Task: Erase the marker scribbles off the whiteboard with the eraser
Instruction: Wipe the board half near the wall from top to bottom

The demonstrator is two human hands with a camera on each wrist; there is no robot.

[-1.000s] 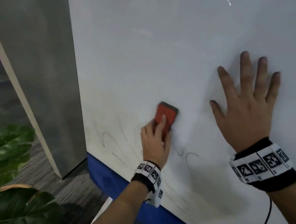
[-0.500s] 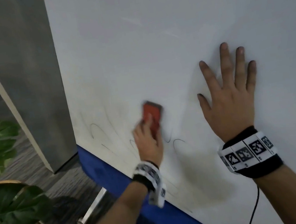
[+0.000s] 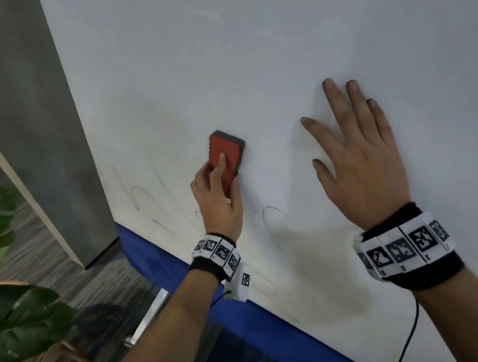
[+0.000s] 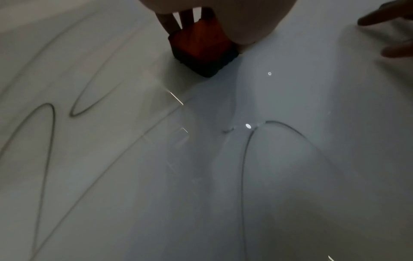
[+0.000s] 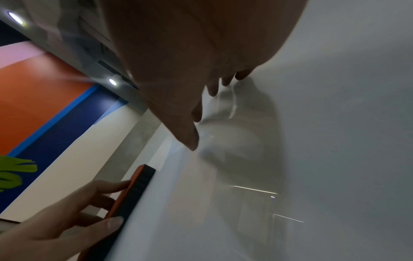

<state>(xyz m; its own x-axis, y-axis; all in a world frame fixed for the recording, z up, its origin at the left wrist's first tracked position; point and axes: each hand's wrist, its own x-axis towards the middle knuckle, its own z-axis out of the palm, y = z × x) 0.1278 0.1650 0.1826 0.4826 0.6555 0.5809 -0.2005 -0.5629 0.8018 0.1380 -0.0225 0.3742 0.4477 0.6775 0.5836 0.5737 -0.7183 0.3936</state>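
A red eraser [image 3: 226, 158] with a dark felt pad lies flat against the whiteboard [image 3: 274, 51]. My left hand [image 3: 218, 196] grips it from below, thumb on its right edge and fingers on its red back. In the left wrist view the eraser [image 4: 201, 47] shows at the top. From the right wrist view the eraser [image 5: 132, 199] is seen edge-on. Thin black scribbles [image 3: 140, 195] loop left of the eraser, and another curve [image 3: 271, 216] lies below it on the right. My right hand [image 3: 355, 157] presses flat on the board, fingers spread.
A blue frame [image 3: 182, 269] runs along the board's lower edge. A grey pillar [image 3: 21, 120] stands left of the board. A leafy plant [image 3: 7, 320] in a wicker basket sits on the floor at lower left. A black cable [image 3: 410, 338] hangs from my right wrist.
My left hand slid the eraser down and left, then back up along the board. A short mark below it is gone. The right hand stays flat on the board.
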